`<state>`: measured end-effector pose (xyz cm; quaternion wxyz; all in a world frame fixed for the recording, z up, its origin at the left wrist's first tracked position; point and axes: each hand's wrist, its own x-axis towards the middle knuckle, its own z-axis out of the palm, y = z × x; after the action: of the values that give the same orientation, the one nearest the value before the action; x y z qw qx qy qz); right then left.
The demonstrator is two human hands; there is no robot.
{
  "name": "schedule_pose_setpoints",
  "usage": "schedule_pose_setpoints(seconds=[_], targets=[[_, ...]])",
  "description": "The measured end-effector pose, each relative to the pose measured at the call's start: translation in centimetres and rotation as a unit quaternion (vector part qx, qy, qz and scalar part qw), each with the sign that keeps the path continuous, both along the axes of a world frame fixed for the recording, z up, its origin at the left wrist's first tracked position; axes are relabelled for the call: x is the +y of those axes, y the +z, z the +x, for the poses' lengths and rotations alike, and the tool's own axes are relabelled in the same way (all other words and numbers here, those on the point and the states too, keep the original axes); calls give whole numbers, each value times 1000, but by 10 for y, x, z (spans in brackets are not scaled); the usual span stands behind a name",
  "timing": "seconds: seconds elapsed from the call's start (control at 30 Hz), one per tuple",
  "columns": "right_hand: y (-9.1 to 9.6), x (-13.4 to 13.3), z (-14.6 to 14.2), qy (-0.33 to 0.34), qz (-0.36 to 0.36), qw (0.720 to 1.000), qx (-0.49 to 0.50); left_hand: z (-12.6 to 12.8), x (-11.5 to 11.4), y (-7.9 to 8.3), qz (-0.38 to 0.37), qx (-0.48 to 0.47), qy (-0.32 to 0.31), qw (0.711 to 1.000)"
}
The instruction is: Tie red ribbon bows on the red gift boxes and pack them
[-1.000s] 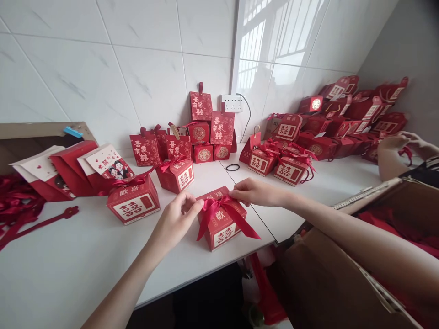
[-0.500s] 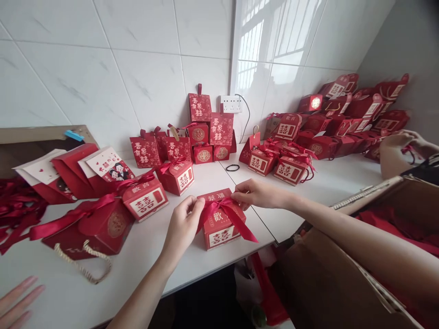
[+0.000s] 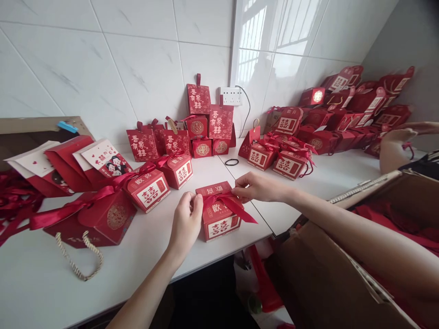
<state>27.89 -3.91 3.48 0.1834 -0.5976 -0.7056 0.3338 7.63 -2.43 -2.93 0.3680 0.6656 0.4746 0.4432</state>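
Observation:
In front of me on the white table sits a red gift box (image 3: 221, 227) with gold characters on its lid and a white label on its front. A red ribbon (image 3: 222, 200) is tied across its top, one tail hanging over the right front corner. My left hand (image 3: 188, 218) pinches the ribbon at the box's left side, fingers closed. At the right, my right hand (image 3: 250, 187) is closed in a pinch on the ribbon's other loop. Behind to the left stand two similar ribboned boxes, the nearer one (image 3: 150, 191) close to a dark red box with a rope handle (image 3: 99, 219).
Red and white card pouches (image 3: 104, 157) lean at the left, near a heap of ribbon (image 3: 20, 201). Stacked red boxes (image 3: 219, 121) line the wall, and more pile up right (image 3: 343, 105). An open carton (image 3: 329, 274) borders the table; another person's hand (image 3: 399, 135) is beyond.
The ribbon's left part has been drawn in tighter toward my left hand, and its knot lies flatter. Another person's hand at the lower left has gone out of view.

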Motion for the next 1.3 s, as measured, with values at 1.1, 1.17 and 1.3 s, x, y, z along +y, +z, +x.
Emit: schedule_pose_setpoints(seconds=[1.1, 1.17, 1.3], targets=[[-3, -45, -41, 347, 545, 714, -270, 2, 6, 6, -27, -88, -33, 995], [-6, -46, -42, 357, 535, 714, -276, 2, 6, 14, -63, -91, -67, 992], [-12, -47, -41, 369, 519, 717, -284, -1, 9, 30, -90, -35, -101, 990]])
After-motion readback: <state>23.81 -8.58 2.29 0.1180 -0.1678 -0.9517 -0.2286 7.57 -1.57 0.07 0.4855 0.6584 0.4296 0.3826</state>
